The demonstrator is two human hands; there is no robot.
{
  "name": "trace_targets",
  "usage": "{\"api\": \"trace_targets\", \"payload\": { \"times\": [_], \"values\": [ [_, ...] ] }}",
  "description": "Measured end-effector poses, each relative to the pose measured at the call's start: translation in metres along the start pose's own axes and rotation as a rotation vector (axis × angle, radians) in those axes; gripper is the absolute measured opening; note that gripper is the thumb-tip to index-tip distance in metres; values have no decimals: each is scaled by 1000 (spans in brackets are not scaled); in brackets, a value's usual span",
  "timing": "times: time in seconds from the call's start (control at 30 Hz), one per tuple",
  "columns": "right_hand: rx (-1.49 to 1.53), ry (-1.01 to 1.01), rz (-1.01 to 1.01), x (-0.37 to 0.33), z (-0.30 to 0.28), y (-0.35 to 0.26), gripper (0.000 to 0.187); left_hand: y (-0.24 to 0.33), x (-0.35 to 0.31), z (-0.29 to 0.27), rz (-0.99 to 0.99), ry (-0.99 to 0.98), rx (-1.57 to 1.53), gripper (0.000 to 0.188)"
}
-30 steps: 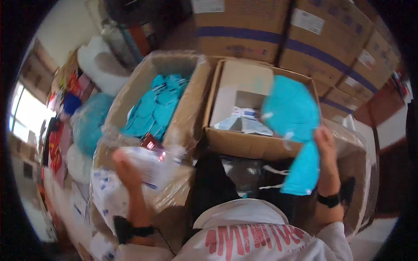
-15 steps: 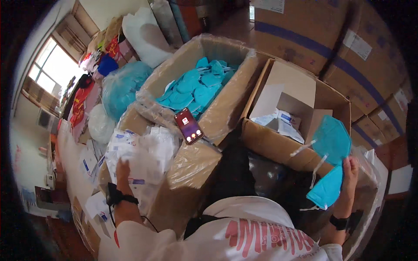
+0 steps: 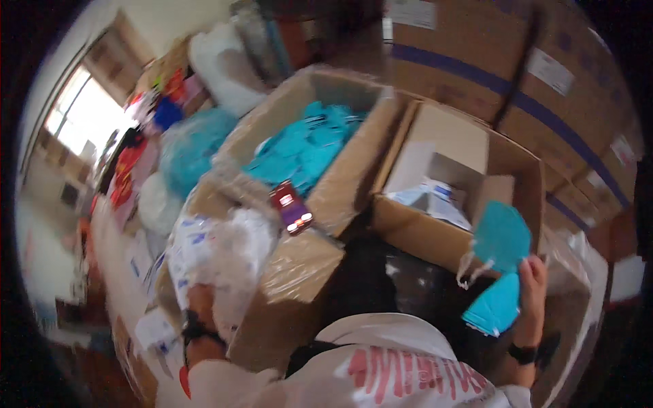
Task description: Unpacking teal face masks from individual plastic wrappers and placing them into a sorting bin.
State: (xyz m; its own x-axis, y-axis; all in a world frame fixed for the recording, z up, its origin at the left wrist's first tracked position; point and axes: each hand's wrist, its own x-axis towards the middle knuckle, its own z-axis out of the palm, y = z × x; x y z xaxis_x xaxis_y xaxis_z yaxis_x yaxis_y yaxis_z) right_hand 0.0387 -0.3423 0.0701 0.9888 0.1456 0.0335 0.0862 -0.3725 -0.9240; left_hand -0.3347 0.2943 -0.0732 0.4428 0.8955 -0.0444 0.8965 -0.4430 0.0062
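My right hand (image 3: pixel 534 282) is closed on the edges of two teal face masks at the right. The upper face mask (image 3: pixel 503 234) spreads flat above my fingers, its white straps dangling on the left. A folded face mask (image 3: pixel 492 306) hangs below it. At the left, my left hand (image 3: pixel 201 299) reaches into a carton of white printed plastic pouches (image 3: pixel 235 251). Motion blurs its fingers, so I cannot see whether it grips a pouch. More teal masks (image 3: pixel 306 146) fill the plastic-lined carton (image 3: pixel 360 173) ahead of me.
A lit phone (image 3: pixel 292 209) rests on the carton edge between the masks and pouches. To the right, an open carton (image 3: pixel 422 221) holds an inner box and several packets (image 3: pixel 442 202). Tall stacked cartons (image 3: pixel 462 81) stand behind it. A clear bag of teal masks (image 3: pixel 194 153) lies far left.
My left hand has drawn back toward me over the pouches and is now blurred. The right hand, still with both masks, has shifted slightly left and down.
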Motion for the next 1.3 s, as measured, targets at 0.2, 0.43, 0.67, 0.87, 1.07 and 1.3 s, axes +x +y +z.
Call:
{"api": "trace_targets", "payload": {
  "times": [0.2,0.43,0.67,0.87,1.07,1.3],
  "values": [
    [230,-179,-109,10,18,-9,14,181,-18,-66,528,497,-607,9],
    [486,-385,16,-13,23,-26,14,439,-158,-116,775,-1058,-1577,43],
    [350,-13,105,-19,11,7,17,515,-199,-124,698,-1264,-1618,31],
    [365,-42,-39,-4,1,-12,17,514,-200,-105,696,-1246,-1491,32],
    [510,247,-146,27,40,-13,14,498,-215,-111,561,-1479,-1801,47],
    [439,499,-151,31,82,-3,14,487,-232,-110,461,-1462,-2025,60]
  ]
}}
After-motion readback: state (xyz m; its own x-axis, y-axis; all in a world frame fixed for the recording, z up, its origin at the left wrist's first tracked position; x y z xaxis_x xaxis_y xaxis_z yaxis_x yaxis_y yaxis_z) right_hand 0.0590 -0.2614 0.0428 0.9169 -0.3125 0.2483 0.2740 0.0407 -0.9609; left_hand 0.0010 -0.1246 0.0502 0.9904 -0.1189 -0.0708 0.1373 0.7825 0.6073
